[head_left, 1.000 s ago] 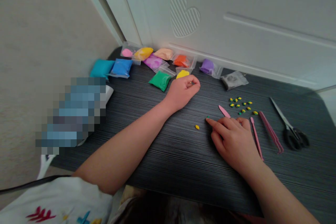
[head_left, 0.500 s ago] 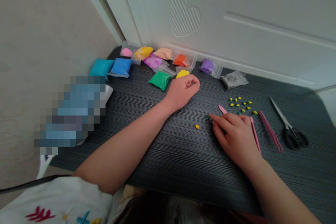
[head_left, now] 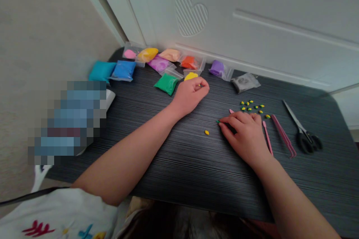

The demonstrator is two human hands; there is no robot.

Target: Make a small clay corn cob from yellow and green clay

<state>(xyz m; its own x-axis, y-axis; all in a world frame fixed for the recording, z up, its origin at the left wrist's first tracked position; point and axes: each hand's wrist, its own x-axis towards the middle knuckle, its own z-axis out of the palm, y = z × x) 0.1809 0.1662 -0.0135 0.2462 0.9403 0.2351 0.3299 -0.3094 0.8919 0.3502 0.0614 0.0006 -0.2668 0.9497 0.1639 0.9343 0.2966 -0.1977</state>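
Observation:
My right hand [head_left: 244, 136] is low over the table, thumb and index finger closed on a tiny green piece of clay [head_left: 217, 121]. Left of it lies a small yellow clay oval [head_left: 206, 132]. My left hand [head_left: 188, 96] rests farther back, fingers curled together; a small bit shows between them, too hidden to name. Just behind that hand is a bag of yellow clay [head_left: 191, 76]. Beyond my right hand sit several small yellow-and-green clay pieces [head_left: 256, 107]. A pink modelling tool [head_left: 267, 138] lies against its right side, and another pink tool [head_left: 231, 111] is mostly covered by it.
Pink tweezers [head_left: 283, 135] and black-handled scissors [head_left: 304, 134] lie to the right. Along the back are bags of clay, among them green [head_left: 166, 83], purple [head_left: 217, 68], grey [head_left: 244, 83] and blue [head_left: 123, 70]. A blurred-out device [head_left: 110, 99] stands at the left.
My right thumb and index finger have closed on the green clay piece, which the index fingertip was touching before. My left hand keeps its curled pose. The whole view has shifted slightly.

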